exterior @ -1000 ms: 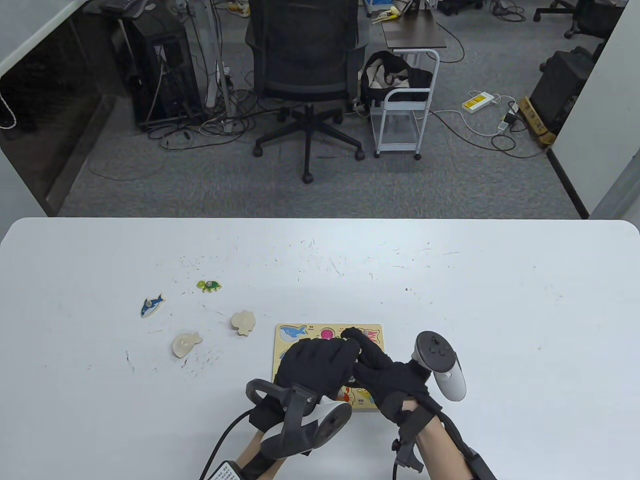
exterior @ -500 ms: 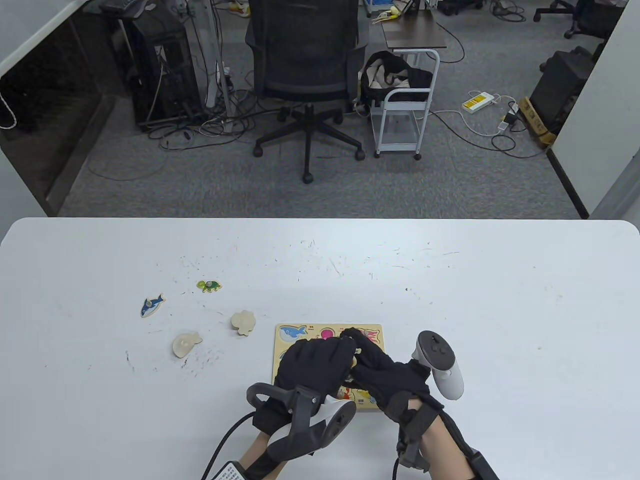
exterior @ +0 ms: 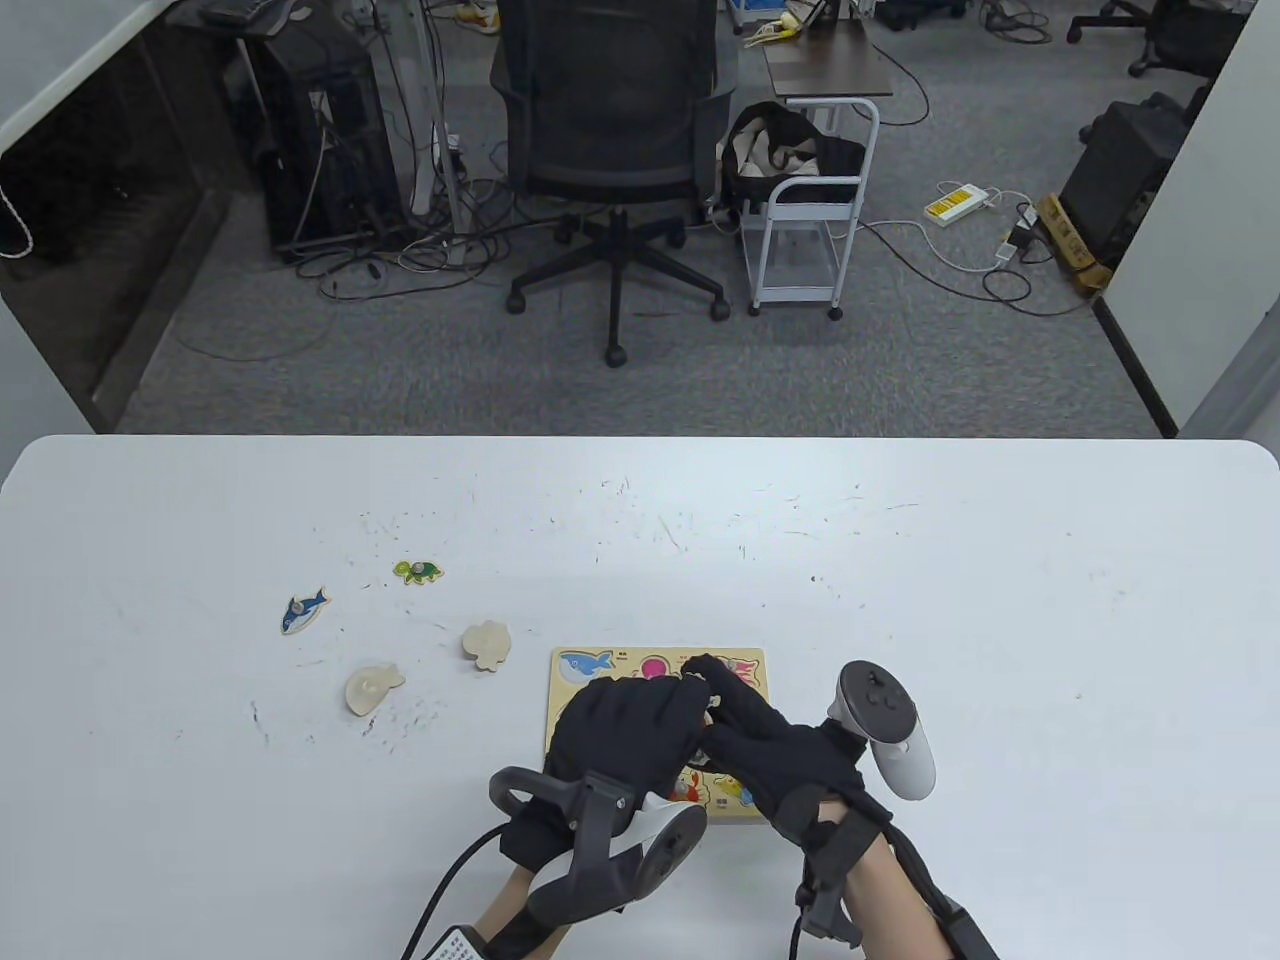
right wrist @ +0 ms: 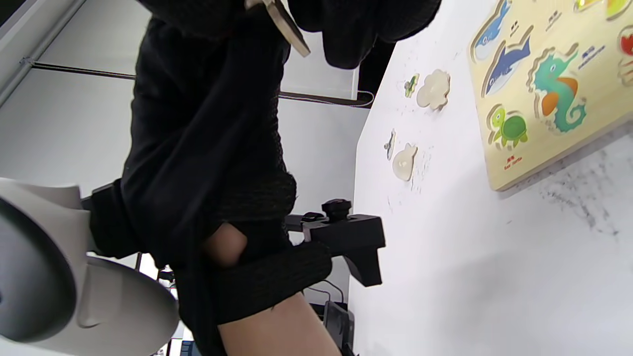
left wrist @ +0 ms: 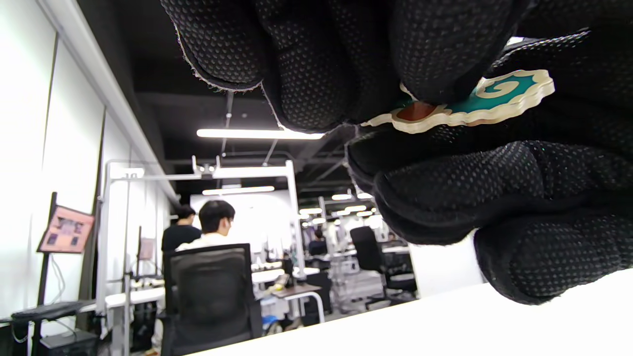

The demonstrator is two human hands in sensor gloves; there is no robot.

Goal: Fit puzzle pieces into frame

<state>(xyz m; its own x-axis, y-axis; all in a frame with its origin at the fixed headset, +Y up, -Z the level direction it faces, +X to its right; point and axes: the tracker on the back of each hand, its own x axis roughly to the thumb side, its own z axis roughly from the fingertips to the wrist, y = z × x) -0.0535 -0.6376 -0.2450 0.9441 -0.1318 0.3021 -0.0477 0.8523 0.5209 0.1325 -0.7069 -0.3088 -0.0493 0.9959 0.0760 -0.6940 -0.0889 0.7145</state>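
Teal piece [left wrist: 487, 101] half-hidden between hands [exterior: 700, 725]

Lighting's pretty even and bright from overhead, my tabletop [exterior: 900, 600] looks almost washed-out white with only soft shadows. Left wrist view is dim up close, ceiling strip lights [left wrist: 259, 133] glaring behind. The table view bends at the edges, fisheye style.

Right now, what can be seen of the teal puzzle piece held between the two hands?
The teal puzzle piece is a flat wooden cutout with a pale plywood edge, its printed face teal with a curled spiral and an orange-red patch, matching the seahorse slot on the puzzle frame. It is held above the frame, tilted. The left hand pinches it; fingers of the right hand close on it too. Most of it is hidden.
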